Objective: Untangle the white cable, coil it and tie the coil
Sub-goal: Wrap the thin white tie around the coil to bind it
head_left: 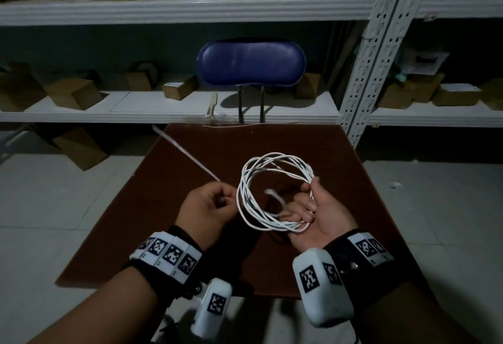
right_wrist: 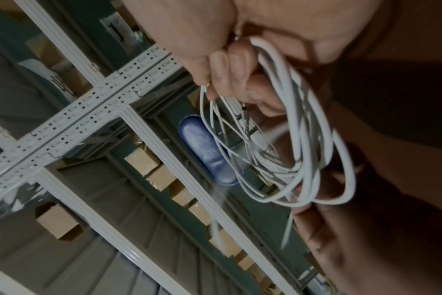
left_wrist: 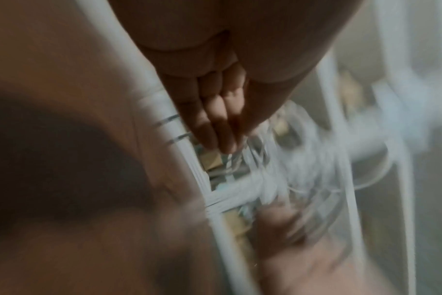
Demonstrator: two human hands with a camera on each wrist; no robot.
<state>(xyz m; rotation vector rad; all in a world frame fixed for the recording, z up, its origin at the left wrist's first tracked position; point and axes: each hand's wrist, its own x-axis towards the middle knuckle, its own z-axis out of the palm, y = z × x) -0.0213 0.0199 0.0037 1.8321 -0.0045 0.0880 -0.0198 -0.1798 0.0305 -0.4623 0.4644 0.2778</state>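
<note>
The white cable (head_left: 245, 188) forms a loose coil of several loops held above the brown table (head_left: 190, 158). My right hand (head_left: 307, 205) grips the coil's right side, fingers curled round the bundled strands; in the right wrist view the coil (right_wrist: 303, 139) hangs from those fingers (right_wrist: 230, 65). My left hand (head_left: 217, 202) is closed on the free tail of the cable, which runs taut and blurred up-left (head_left: 185, 153) past the table's far-left corner. A short cable end (head_left: 272, 192) sticks up inside the coil. The left wrist view is blurred, showing my curled left fingers (left_wrist: 215, 111).
A blue chair (head_left: 250, 63) stands behind the table's far edge. White metal shelving (head_left: 190, 9) with cardboard boxes (head_left: 73, 93) fills the background, with a perforated upright (head_left: 381, 44) at the right. Light tiled floor (head_left: 54, 207) surrounds the table.
</note>
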